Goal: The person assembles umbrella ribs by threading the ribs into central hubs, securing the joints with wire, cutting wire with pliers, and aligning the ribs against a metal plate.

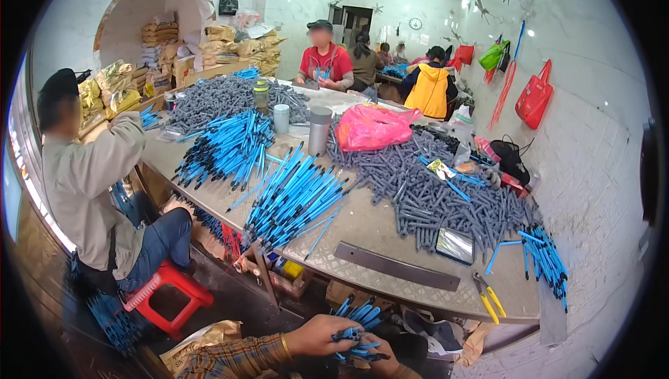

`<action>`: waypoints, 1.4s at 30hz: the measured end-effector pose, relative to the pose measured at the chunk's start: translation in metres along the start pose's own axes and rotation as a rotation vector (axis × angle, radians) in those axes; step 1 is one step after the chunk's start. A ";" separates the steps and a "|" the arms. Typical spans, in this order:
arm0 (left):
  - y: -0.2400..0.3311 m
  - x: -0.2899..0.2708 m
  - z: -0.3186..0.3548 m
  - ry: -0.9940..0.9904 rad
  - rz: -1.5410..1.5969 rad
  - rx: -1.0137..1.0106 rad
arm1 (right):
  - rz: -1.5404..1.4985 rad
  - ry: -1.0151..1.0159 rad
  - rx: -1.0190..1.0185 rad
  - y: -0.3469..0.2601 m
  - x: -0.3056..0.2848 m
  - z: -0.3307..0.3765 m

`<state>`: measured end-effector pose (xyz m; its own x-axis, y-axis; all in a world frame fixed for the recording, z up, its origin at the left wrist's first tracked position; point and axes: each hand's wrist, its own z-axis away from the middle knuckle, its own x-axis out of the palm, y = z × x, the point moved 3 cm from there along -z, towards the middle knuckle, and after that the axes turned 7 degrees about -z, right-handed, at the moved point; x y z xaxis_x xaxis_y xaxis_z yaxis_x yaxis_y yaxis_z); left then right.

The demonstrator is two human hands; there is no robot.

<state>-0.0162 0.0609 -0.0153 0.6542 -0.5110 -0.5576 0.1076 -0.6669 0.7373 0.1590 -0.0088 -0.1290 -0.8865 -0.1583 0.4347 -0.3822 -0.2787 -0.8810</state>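
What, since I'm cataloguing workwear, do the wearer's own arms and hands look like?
The left hand is ungloved, with a yellowish band at the wrist and a brown and dark plaid sleeve. The right hand is ungloved too; its forearm barely shows.

Rods (364, 313): blue, black-tipped; loose parts (425, 201): slate grey; counter (373, 222): dull beige; bag (373, 128): bright pink; tote (534, 98): red; pliers (488, 301): yellow-handled; stool (169, 299): red; sleeve (240, 357): brown-and-grey plaid; jeans (167, 241): blue; jacket (426, 91): yellow, black; flask (319, 133): silver-grey; sacks (115, 82): tan, yellow; walls (589, 170): white, grey-veined
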 end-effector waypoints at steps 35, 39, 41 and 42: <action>0.002 -0.002 -0.010 -0.102 -0.007 -0.127 | 0.230 0.218 -0.273 -0.033 0.044 -0.009; 0.005 0.004 -0.002 -0.026 -0.035 -0.131 | 0.450 0.172 -0.290 -0.039 0.045 -0.001; 0.006 0.002 -0.003 0.007 -0.057 -0.114 | 0.686 0.164 -0.334 -0.050 0.047 0.000; 0.006 0.001 -0.002 0.005 -0.037 -0.119 | 0.687 0.154 -0.345 -0.055 0.048 0.002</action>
<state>-0.0133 0.0573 -0.0113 0.6520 -0.4842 -0.5835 0.2195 -0.6160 0.7565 0.1384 -0.0031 -0.0590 -0.9702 -0.0483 -0.2373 0.2280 0.1485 -0.9623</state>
